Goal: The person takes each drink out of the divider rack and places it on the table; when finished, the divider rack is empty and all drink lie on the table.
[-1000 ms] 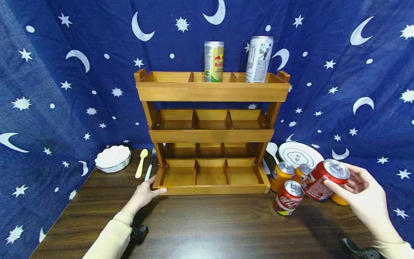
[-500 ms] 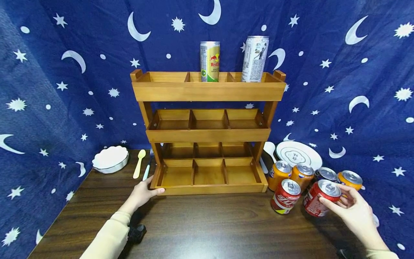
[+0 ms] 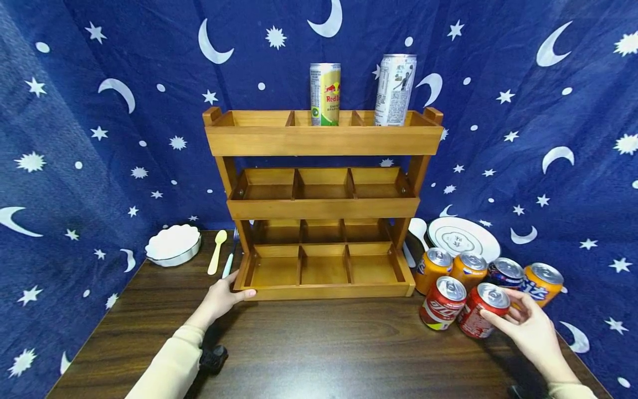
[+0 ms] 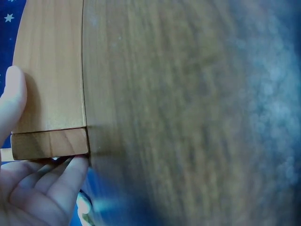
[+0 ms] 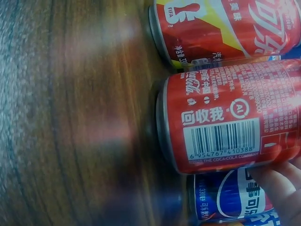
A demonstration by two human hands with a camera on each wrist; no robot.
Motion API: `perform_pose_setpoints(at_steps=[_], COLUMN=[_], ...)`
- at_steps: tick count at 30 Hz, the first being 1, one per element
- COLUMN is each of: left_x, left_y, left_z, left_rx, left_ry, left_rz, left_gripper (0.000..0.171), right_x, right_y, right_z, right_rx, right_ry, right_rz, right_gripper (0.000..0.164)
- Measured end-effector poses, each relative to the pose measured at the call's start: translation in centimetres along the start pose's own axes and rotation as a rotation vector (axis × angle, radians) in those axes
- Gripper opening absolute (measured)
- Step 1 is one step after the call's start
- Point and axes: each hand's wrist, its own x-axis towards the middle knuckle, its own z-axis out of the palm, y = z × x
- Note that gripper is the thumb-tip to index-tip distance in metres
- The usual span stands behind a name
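right hand (image 3: 532, 330), fingers curled round a red can (image 3: 477, 317), left hand (image 3: 218, 300), fingers clasping a wooden rack (image 3: 324, 209) at its corner

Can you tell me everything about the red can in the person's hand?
The red can looks like shiny metal, with a silver top, white writing and a black-and-white barcode on its side. It stands about upright at the right of the table, beside another red can and in front of a dark blue can. The thumb and fingers of the right hand grip it near the top. Whether its bottom touches the table is hard to tell.
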Motion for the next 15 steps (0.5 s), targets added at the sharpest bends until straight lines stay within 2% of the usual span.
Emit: perform_pose_setpoints(at_steps=[4, 8, 15], left_x=[0.1, 0.1, 0.1], left_y=[-0.1, -0.1, -0.1], left_z=[0.1, 0.1, 0.2], left_rx=[0.005, 0.006, -0.001], left_ry=[-0.002, -0.001, -0.005], left_rz=[0.009, 0.012, 0.010], left_gripper=[0.087, 0.087, 0.088], right_x=[0.0, 0.3, 0.9], right_y=[0.4, 2.1, 6.6], right_z=[0.0, 0.0, 0.3], right_rx=[0.057, 0.141, 0.111], right_ry=[-0.007, -0.036, -0.035], right_rz=[-0.012, -0.042, -0.064], right_gripper=[0.056, 0.059, 0.065])
